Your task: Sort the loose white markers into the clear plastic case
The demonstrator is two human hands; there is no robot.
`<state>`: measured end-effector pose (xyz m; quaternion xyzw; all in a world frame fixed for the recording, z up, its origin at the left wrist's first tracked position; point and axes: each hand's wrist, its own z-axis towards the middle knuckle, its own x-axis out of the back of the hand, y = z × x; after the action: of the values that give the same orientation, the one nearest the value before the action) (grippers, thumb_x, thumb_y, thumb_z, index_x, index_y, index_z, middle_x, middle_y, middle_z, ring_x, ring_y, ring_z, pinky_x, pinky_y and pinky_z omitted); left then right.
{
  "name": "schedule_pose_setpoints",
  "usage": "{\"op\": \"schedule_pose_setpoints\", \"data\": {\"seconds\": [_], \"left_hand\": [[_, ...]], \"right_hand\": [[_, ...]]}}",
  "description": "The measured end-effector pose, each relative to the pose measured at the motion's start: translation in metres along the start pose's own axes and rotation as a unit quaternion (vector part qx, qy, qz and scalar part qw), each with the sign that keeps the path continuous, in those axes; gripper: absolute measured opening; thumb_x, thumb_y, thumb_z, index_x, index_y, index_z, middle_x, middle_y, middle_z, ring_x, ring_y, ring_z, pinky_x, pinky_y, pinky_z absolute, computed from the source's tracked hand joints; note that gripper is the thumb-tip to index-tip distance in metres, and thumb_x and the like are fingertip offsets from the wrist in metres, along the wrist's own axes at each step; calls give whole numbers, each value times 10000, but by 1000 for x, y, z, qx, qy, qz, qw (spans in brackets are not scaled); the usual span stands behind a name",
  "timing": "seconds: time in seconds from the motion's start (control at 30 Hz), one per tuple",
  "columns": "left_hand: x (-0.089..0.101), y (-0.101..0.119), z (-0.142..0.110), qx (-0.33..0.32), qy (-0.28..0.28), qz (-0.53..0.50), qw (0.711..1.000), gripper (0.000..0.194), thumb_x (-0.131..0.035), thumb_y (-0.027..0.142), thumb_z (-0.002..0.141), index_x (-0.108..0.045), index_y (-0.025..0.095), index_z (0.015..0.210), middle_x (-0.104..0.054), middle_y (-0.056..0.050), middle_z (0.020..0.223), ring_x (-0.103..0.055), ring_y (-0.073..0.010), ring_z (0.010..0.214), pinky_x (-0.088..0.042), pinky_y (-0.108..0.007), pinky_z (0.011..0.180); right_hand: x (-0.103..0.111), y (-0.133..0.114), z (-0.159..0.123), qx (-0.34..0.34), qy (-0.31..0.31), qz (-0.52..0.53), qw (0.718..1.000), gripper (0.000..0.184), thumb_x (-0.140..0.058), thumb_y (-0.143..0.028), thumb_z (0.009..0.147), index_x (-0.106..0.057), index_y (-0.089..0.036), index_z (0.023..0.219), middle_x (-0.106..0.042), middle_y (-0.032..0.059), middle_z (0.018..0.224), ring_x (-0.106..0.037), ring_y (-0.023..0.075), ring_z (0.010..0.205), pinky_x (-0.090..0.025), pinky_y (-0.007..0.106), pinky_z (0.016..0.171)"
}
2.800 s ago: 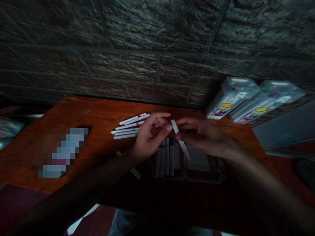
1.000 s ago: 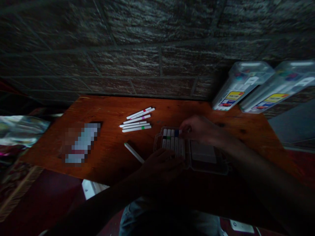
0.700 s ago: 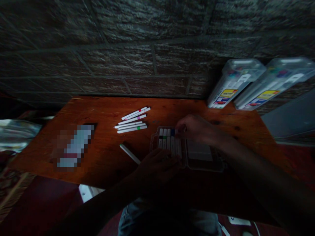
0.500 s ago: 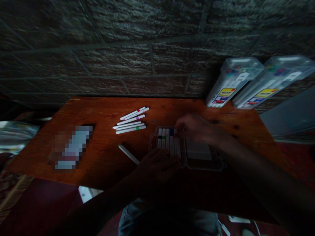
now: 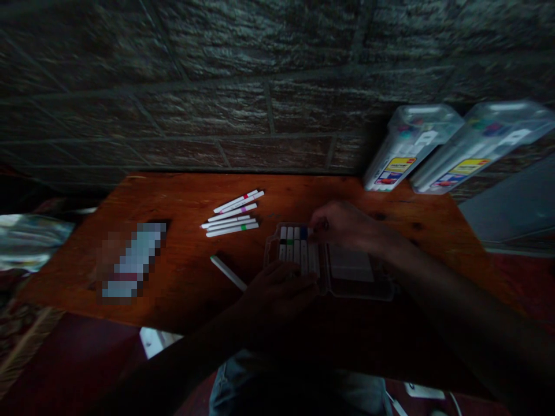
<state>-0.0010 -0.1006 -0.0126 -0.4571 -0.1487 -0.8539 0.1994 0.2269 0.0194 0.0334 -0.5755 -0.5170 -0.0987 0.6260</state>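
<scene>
An opened clear plastic case (image 5: 384, 296) lies on the wooden table, hinged down its middle. White markers (image 5: 296, 245) with black, green and blue bands lie side by side in its left half. At the right end of that row, my right hand (image 5: 336, 225) is closed in a pinch at the top of a white marker (image 5: 313, 260). My left hand (image 5: 277, 292) lies across the lower ends of the markers with its fingers stretched out; its fingertips are dim. A loose marker with a green tip (image 5: 228, 271) sticks out beside my left hand.
Several loose white markers (image 5: 232, 227) lie in a group behind and left of the case. Two clear marker boxes (image 5: 394, 164) lean against the brick wall (image 5: 243, 110) at back right. A blurred-out pixelated object (image 5: 136, 260) lies on the left of the wooden table (image 5: 182, 190).
Both hands keep almost the same place at the case. The view has shifted very slightly; the loose markers and boxes lie as before.
</scene>
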Motion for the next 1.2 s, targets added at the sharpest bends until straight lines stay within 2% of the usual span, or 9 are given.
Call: {"op": "schedule_pose_setpoints", "data": {"seconds": [0.13,0.3,0.43,0.6,0.7,0.9,1.03,1.2], "left_hand": [[-2,-3,-2,-5,-17,-3,1000,180,-622,163,1029,-760,175,1144,-803,-74,1206,-622,-229,1070,-583,-384,907],[-3,-7,-2,5,3,13,1000,195,-584,161,1047,-764,201,1112,-818,-44,1160,-643,-225,1060,-571,-379,916],[-3,-4,1,8,-2,13,1000,141,-630,162,1028,-755,191,1086,-821,-36,1131,-666,-222,1026,-563,-371,890],[7,-1,-3,35,19,-8,999,113,-681,211,996,-736,183,1090,-802,-58,1045,-680,-203,937,-573,-364,848],[25,-8,-20,47,18,-36,998,179,-606,170,1000,-717,155,1140,-787,-88,1009,-690,-204,913,-590,-360,821],[66,-38,-73,171,-61,-37,983,324,-569,82,981,-694,167,1267,-757,-99,1137,-692,-220,1074,-591,-364,951],[75,-52,-98,189,-107,-14,976,365,-613,129,1000,-682,198,1352,-734,-100,1276,-663,-247,1197,-560,-409,1047],[78,-57,-114,175,-161,4,971,444,-615,173,1035,-624,287,1464,-680,-63,1438,-578,-262,1361,-503,-458,1136]], "right_hand": [[0,2,1,4,7,-8,1000,121,-830,-301,858,-813,-182,877,-785,45,830,-700,185,739,-442,306,641],[1,8,3,3,22,-7,1000,146,-827,-333,864,-811,-188,877,-794,46,854,-720,198,783,-460,314,667],[1,7,4,-11,17,-2,1000,149,-833,-332,855,-809,-188,885,-796,44,847,-723,199,764,-470,321,658],[5,1,1,-13,23,4,1000,132,-802,-320,892,-811,-188,894,-804,55,855,-731,202,772,-483,328,657],[10,-3,-1,-12,43,6,999,181,-755,-349,937,-812,-185,884,-806,66,854,-730,203,764,-483,332,655],[16,-7,-5,-10,83,2,996,204,-725,-344,962,-814,-181,880,-803,56,840,-716,180,724,-464,317,640],[17,-6,-5,6,97,0,995,206,-721,-339,965,-816,-176,881,-798,53,813,-708,174,696,-462,322,635],[19,-2,-6,17,107,11,994,214,-708,-335,966,-810,-180,859,-793,44,787,-706,173,677,-461,332,634]]}}
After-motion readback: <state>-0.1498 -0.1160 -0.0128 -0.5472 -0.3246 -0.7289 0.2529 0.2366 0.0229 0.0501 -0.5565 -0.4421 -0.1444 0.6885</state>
